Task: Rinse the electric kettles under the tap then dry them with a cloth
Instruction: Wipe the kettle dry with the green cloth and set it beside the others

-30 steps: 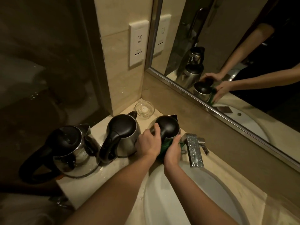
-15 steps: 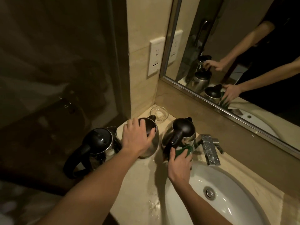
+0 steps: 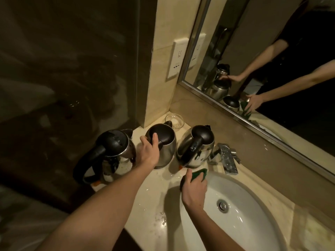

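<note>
While three kettles stand in a row on the worktop [image 3: 154, 194] beside the tap [image 3: 227, 159], my left hand [image 3: 149, 153] curls round the handle of the middle kettle [image 3: 167, 151]. My right hand [image 3: 194, 189] clutches the green cloth [image 3: 199, 174] at the sink [image 3: 253, 225] rim, just before the right kettle [image 3: 198, 142]. Nothing touches the left kettle [image 3: 116, 144].

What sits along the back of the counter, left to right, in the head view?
Left kettle → middle kettle, held by the left hand → right kettle → tap. The glass dish and the green cloth in the right hand overlap these, so they are left out.
</note>
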Motion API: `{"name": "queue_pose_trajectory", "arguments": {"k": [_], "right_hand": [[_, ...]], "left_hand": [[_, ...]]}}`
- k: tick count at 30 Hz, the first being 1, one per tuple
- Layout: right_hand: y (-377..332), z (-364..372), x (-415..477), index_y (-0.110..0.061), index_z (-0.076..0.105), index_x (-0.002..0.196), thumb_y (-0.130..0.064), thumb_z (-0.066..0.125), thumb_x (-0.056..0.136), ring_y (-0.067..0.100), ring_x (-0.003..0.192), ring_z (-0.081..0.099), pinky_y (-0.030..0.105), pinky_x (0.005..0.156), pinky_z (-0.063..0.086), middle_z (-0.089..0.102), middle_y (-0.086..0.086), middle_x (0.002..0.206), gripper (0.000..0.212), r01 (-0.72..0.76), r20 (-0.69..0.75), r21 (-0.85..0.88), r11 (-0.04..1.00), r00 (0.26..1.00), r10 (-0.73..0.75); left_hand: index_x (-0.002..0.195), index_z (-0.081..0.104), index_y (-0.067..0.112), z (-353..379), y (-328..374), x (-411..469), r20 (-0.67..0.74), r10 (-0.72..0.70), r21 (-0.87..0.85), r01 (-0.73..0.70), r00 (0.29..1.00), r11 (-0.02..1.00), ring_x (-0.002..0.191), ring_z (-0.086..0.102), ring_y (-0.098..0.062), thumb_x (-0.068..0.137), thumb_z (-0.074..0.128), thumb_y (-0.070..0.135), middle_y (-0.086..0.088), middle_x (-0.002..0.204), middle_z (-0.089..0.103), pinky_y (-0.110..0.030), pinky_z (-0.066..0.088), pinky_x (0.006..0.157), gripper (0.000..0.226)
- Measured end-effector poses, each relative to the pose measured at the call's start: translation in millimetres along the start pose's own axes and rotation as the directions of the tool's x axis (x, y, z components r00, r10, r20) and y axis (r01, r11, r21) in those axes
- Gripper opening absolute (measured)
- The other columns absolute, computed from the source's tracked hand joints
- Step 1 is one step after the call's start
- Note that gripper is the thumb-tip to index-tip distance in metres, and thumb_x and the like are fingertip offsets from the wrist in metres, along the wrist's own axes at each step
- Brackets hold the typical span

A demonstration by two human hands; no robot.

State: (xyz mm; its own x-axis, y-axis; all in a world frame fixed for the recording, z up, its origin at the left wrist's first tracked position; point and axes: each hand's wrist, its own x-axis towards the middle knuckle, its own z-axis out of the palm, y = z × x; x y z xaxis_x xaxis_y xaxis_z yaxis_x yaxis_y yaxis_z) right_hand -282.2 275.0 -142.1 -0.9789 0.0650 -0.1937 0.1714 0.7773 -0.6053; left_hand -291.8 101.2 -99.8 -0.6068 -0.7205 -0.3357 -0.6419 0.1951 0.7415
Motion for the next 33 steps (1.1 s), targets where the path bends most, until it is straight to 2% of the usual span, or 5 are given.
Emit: {"name": "queue_pose_trajectory", "arguments": {"k": [5,17,20,23,33], "right_hand": [[-5.2,-0.5,-11.7,-0.004,0.041,0.142,-0.065,0.019,0.097,0.039,0.123,0.049,0.051,0.108,0.038,0.045,0.022,0.138,0.079,-0.235,0.075,0.277,0.932,0.972,0.223],[-35.6,-15.8,-45.7,-0.007,0.043,0.143,-0.063,0.022,0.100,0.036,0.128,0.047,0.047,0.109,0.034,0.051,0.018,0.137,0.074,-0.497,0.276,0.600,0.627,0.864,0.422],[-43.7,-16.4,-59.1,-0.009,0.042,0.144,-0.064,0.022,0.099,0.036,0.130,0.046,0.047,0.108,0.036,0.050,0.017,0.140,0.074,-0.523,0.319,0.645,0.557,0.847,0.426],[-50.7,-12.0,-73.5,-0.013,0.041,0.144,-0.070,0.024,0.095,0.038,0.130,0.047,0.052,0.109,0.038,0.051,0.016,0.140,0.077,-0.548,0.367,0.699,0.459,0.826,0.428],[-62.2,-8.3,-102.2,-0.014,0.042,0.143,-0.070,0.031,0.094,0.040,0.128,0.046,0.051,0.102,0.041,0.050,0.018,0.138,0.075,-0.585,0.445,0.794,0.162,0.743,0.500]], "left_hand": [[0.136,0.033,0.015,-4.5,-6.9,-16.1,0.052,-0.050,-0.052,0.053,0.997,0.997,0.109,0.059,-0.037,0.100,0.018,0.064,-0.017,0.124,0.055,-0.043,0.047,0.083,0.062],[0.138,0.028,0.022,-12.7,-41.6,-59.4,0.103,-0.040,-0.057,0.046,0.994,0.997,0.097,0.069,-0.041,0.070,0.006,0.091,-0.016,0.122,0.061,-0.056,0.057,0.086,0.099],[0.137,0.031,0.018,-19.3,-44.5,-77.7,0.132,-0.052,-0.040,0.058,0.990,0.998,0.087,0.071,-0.040,0.082,0.012,0.086,-0.017,0.117,0.062,-0.042,0.061,0.062,0.089],[0.140,0.031,0.017,-20.5,-51.6,-88.4,0.170,-0.052,-0.059,0.063,0.984,0.996,0.088,0.071,-0.042,0.093,0.022,0.076,-0.020,0.122,0.058,-0.023,0.042,0.031,0.076],[0.137,0.038,0.014,-26.7,-65.6,-112.2,0.199,-0.017,-0.088,0.035,0.980,0.995,0.068,0.068,-0.031,0.097,0.020,0.070,-0.019,0.120,0.061,-0.025,0.044,0.035,0.071]]}}
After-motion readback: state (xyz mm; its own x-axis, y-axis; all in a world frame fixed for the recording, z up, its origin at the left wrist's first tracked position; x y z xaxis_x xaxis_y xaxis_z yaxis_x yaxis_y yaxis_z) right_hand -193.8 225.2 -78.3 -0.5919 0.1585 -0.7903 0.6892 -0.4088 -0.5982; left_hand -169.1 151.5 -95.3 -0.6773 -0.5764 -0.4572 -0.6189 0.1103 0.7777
